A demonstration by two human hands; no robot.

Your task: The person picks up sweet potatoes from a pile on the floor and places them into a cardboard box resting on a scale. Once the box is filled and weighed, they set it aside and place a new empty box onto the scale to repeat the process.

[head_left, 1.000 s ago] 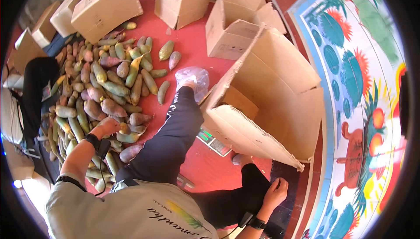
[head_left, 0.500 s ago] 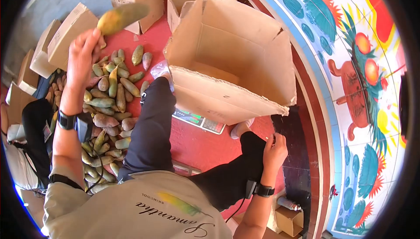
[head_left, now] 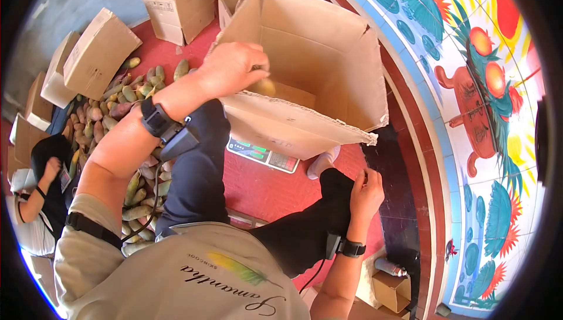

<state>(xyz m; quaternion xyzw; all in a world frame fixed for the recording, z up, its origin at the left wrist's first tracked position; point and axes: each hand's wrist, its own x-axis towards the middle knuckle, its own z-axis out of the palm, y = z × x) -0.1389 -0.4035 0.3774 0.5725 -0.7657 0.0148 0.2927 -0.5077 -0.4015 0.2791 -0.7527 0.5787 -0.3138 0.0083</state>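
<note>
My left hand point(head_left: 237, 69) is over the left side of a large open cardboard box point(head_left: 311, 122), its fingers curled. Just under the fingertips shows the yellowish end of a long radish point(head_left: 263, 88), blurred and inside the box's near rim. The rest of it is hidden. My right hand point(head_left: 367, 194) rests by my right knee with the fingers curled in, and nothing shows in them. The box sits on a digital scale point(head_left: 261, 155), whose green keypad sticks out below it. A heap of green and reddish radishes point(head_left: 94, 122) lies at my left, partly behind my arm.
Closed cartons point(head_left: 176, 6) and tilted boxes point(head_left: 97, 56) stand beyond the heap. Another person's hand point(head_left: 51, 170) is at the far left. A painted tile wall point(head_left: 431, 85) curves along the right. A spray can point(head_left: 390, 267) and small box point(head_left: 392, 290) lie at lower right.
My left hand has swung right and down from above the heap to the open box, carrying the radish. My right hand stays by the knee. The other person's hand has come into view.
</note>
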